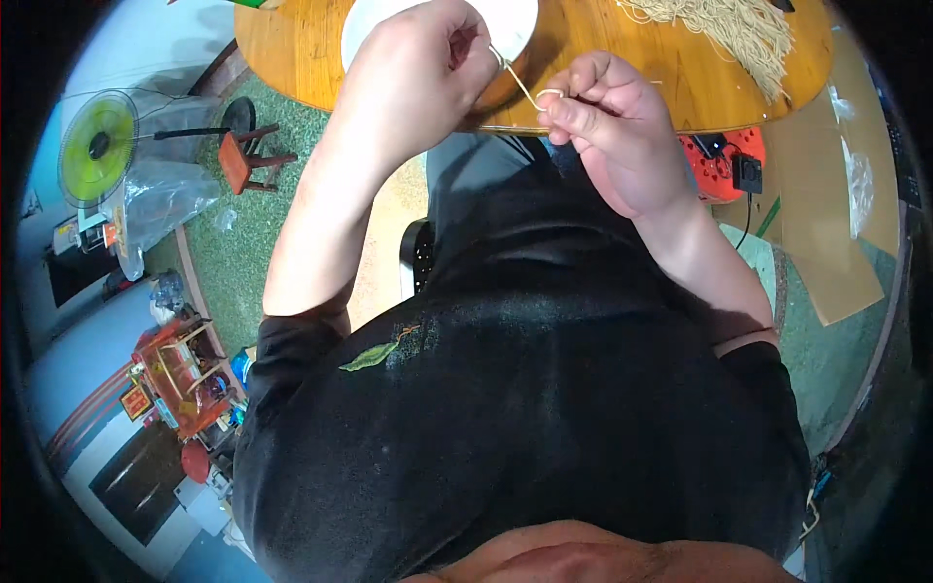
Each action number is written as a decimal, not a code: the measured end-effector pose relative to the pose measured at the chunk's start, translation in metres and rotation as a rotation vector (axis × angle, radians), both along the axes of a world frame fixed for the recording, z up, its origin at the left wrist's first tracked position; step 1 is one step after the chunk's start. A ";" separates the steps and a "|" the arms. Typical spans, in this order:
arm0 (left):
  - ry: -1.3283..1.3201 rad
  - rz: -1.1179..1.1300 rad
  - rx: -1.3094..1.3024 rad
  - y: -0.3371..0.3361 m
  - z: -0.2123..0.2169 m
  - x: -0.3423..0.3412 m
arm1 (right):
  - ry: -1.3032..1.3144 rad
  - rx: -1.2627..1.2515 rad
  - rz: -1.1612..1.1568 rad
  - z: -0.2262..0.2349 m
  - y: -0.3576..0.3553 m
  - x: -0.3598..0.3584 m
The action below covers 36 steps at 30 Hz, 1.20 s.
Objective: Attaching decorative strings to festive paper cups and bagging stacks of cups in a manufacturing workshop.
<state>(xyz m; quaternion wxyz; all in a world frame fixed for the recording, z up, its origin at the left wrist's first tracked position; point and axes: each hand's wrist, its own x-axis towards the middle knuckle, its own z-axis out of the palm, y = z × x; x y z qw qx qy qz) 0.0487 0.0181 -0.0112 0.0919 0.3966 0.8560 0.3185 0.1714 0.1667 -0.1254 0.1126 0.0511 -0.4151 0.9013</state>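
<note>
A thin beige cord (522, 83) runs taut between my two hands, just above the near edge of the round wooden table (301, 58). My left hand (418, 73) is closed, its fingertips pinching one part of the cord. The cord curls into a small loop at my right hand (622, 121), where thumb and fingers press on it. Behind my left hand lies a white round dish (517, 21), partly hidden by that hand. A bundle of similar beige cords (743, 34) with loose, fringed ends is spread on the table at the far right.
A red plastic stool (709, 180) with a small black device (746, 173) stands under the table's right side. Flattened cardboard (841, 253) lies on the right. To the left are a green-bladed fan (97, 146) and a small wooden stool (248, 160).
</note>
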 end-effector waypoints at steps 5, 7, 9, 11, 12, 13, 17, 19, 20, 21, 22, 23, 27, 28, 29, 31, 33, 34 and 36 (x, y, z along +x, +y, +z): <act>0.003 0.041 -0.091 0.001 0.008 -0.001 | -0.158 0.038 -0.108 -0.002 -0.004 0.000; 0.217 -0.065 0.082 -0.004 0.005 0.001 | -0.112 0.394 -0.271 -0.010 -0.004 0.000; 0.300 -0.149 0.127 -0.024 -0.020 -0.017 | -0.141 0.560 -0.355 -0.007 -0.007 -0.001; 0.377 -0.241 0.172 -0.030 -0.026 -0.024 | -0.109 0.928 -0.534 -0.005 -0.007 -0.004; 0.335 -0.294 0.161 -0.032 -0.023 -0.020 | -0.088 0.950 -0.571 -0.002 -0.008 -0.006; 0.294 -0.347 0.149 -0.033 -0.020 -0.015 | -0.091 0.952 -0.576 -0.004 -0.006 -0.008; 0.179 -0.257 0.042 -0.024 -0.024 -0.001 | -0.096 1.093 -0.389 -0.006 -0.007 -0.018; 0.231 -0.246 0.070 -0.022 -0.029 -0.002 | -0.149 1.107 -0.326 -0.012 -0.013 -0.022; 0.279 -0.235 0.098 -0.021 -0.032 -0.002 | -0.146 1.104 -0.256 -0.014 -0.014 -0.023; 0.283 -0.236 0.102 -0.021 -0.036 -0.001 | -0.143 1.101 -0.187 -0.015 -0.015 -0.023; 0.314 -0.203 0.098 -0.022 -0.040 0.000 | -0.129 0.949 -0.108 -0.023 -0.020 -0.023; 0.346 -0.167 0.094 -0.022 -0.043 0.001 | -0.145 0.916 -0.064 -0.019 -0.020 -0.021; 0.369 -0.117 0.109 -0.025 -0.047 0.000 | -0.106 0.944 -0.218 -0.005 -0.021 -0.006; 0.373 -0.111 0.132 -0.024 -0.047 0.000 | -0.050 0.988 -0.452 -0.009 -0.023 -0.005; 0.380 -0.113 0.135 -0.024 -0.047 0.000 | -0.097 0.964 -0.523 -0.025 -0.024 -0.008; 0.411 -0.107 0.152 -0.026 -0.050 -0.002 | -0.229 0.910 -0.428 -0.027 -0.026 -0.012; 0.423 -0.095 0.144 -0.024 -0.046 0.003 | -0.391 0.683 -0.272 -0.019 -0.031 -0.014; 0.432 -0.081 0.133 -0.023 -0.044 0.004 | -0.389 0.686 -0.276 -0.015 -0.029 -0.016; 0.427 -0.060 0.141 -0.023 -0.044 0.003 | -0.512 0.487 0.003 -0.008 -0.026 -0.019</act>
